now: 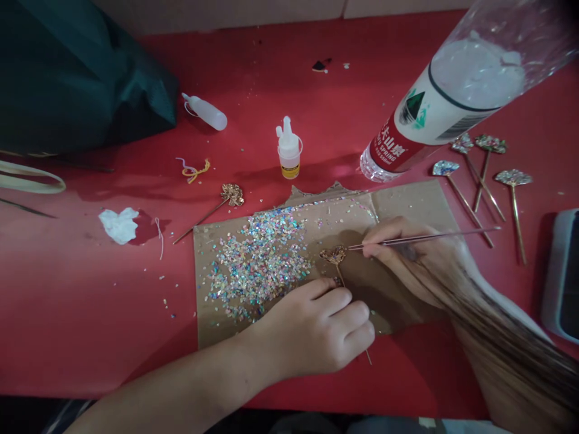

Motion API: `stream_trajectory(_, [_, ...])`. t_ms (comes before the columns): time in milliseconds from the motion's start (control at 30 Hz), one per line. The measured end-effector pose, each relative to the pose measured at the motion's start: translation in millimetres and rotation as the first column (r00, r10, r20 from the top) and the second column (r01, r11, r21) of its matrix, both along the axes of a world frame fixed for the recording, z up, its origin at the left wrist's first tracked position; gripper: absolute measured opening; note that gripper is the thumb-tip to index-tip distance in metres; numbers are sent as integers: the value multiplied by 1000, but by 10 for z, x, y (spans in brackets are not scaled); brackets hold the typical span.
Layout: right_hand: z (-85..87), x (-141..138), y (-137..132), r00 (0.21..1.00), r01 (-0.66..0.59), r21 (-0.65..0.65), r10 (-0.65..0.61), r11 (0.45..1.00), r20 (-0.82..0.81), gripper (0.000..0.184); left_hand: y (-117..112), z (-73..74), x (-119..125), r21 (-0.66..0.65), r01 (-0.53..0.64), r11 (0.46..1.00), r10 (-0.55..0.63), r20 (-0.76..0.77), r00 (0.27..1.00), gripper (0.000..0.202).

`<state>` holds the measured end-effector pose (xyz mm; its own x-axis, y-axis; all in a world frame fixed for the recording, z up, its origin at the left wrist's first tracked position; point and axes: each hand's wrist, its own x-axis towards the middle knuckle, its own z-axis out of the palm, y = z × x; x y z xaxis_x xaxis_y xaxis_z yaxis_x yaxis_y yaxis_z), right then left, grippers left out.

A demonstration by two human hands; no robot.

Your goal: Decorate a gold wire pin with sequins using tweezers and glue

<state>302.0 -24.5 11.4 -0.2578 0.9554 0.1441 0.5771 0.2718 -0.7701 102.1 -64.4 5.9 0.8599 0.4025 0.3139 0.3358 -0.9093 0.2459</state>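
My left hand (314, 328) rests over the cardboard sheet (407, 205) with its fingers closed on a thin gold stick (340, 276). The stick's small leaf-shaped top, crusted with gold flakes (333, 255), stands just beyond my fingers. My right hand (407, 259) pinches long metal tweezers (429, 239), their tips at that flaked top. A heap of iridescent sequin flakes (257, 265) covers the cardboard's left half. Several finished sequin-topped sticks (513, 178) lie on the table to the right of my right hand.
The red table (90, 289) holds a large plastic bottle of white matter (447, 96), small glue bottles (288, 147), a white tissue (119, 225), yellow thread (193, 171), and another gold-topped stick (232, 194). A dark green bag (76, 75) sits far left.
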Motion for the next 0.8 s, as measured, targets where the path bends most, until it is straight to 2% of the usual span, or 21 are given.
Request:
stream_trajectory(167, [69, -27, 12, 997, -43, -69, 47, 997, 62, 12, 13, 11, -7, 1, 0, 1000, 0, -6, 1000, 11])
stream_trajectory(367, [-6, 45, -23, 981, -87, -47, 94, 995, 172, 4, 15, 24, -2, 8, -9, 1000, 9, -21, 1000, 12])
stream_trajectory(533, [-17, 70, -18, 979, -105, -96, 120, 990, 168, 7, 19, 27, -3, 4, 1, 1000, -1, -33, 999, 12])
stream_trajectory(800, [-45, 61, -14, 982, -120, -40, 125, 992, 145, 9, 24, 28, 11, -3, -2, 1000, 2, -28, 1000, 12])
